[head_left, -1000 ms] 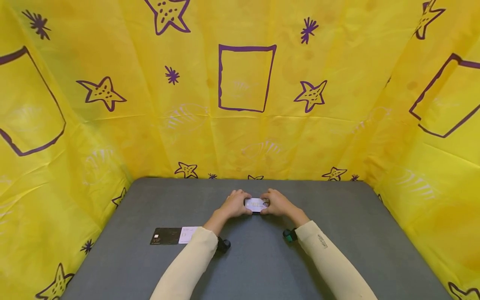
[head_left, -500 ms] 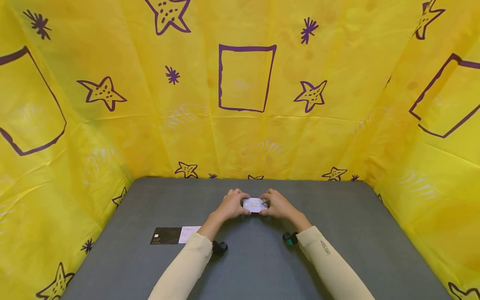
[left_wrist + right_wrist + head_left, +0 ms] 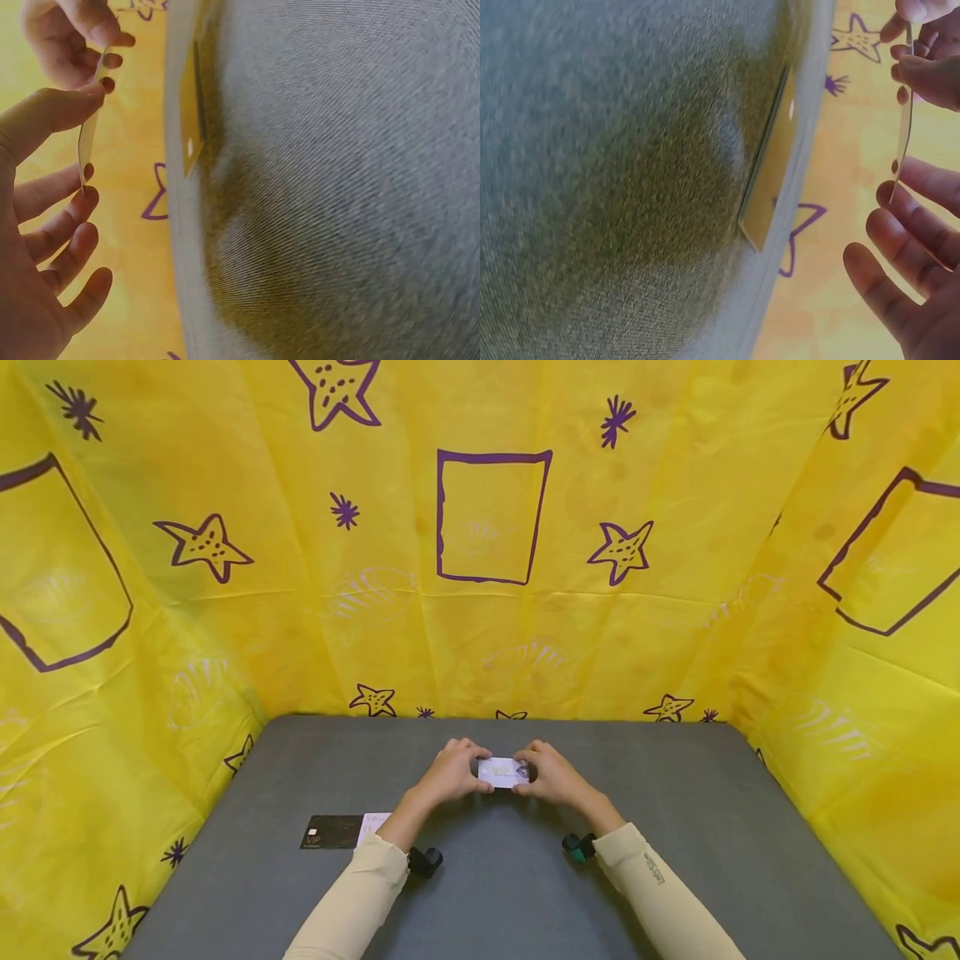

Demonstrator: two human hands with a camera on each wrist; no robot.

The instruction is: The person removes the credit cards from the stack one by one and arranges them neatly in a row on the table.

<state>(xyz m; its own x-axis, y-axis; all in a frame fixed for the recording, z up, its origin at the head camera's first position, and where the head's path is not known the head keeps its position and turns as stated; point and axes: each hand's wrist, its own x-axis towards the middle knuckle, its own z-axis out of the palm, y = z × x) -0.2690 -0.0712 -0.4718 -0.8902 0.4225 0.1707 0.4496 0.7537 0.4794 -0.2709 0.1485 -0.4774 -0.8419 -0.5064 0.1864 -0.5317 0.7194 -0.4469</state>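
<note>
Both hands pinch a thin white VIP card point(image 3: 501, 772) by its ends, above the far middle of the table. My left hand point(image 3: 450, 774) grips the left end, thumb on the near side and fingertips on the far side. Its right end is pinched by my right hand point(image 3: 555, 777) in the same way. In the wrist views the held card point(image 3: 906, 135) stands edge-on and slightly bowed, clear of the tabletop. Under it another card point(image 3: 769, 172) lies on the table, looking yellowish there; in the head view only dark edges show behind the held card.
On the grey table point(image 3: 495, 893), to the left, a black VIP card point(image 3: 331, 832) lies beside a white card point(image 3: 372, 827) that my left forearm partly covers. Yellow patterned cloth point(image 3: 495, 635) walls the back and both sides.
Both hands have shifted slightly left with the white VIP card, so dark edges of the card below now show at its two ends. The left forearm covers more of the white card lying on the table.
</note>
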